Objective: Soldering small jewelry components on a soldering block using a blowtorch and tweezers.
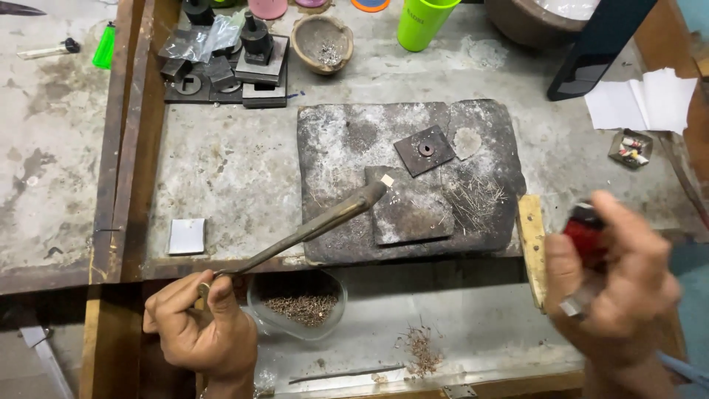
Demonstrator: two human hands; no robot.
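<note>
at the lower left of the frame the left hand [198, 325] has its fingers clenched round the thin end of a long dark metal torch [310, 227], whose thicker tip reaches up to a small pale square piece [387, 180] on the charred soldering block [347, 140] at the centre. at the lower right the blurred right hand [617, 284] grasps a red lighter [585, 233], beside a wooden stick [532, 244]. the stained grey workbench [229, 155] carries a dark square plate [424, 150] with a hole on the block, metal dies [229, 66] and a clay bowl [322, 44] at the upper left, a green cup [421, 24] at the top, and a bowl of filings [299, 307] below.
</note>
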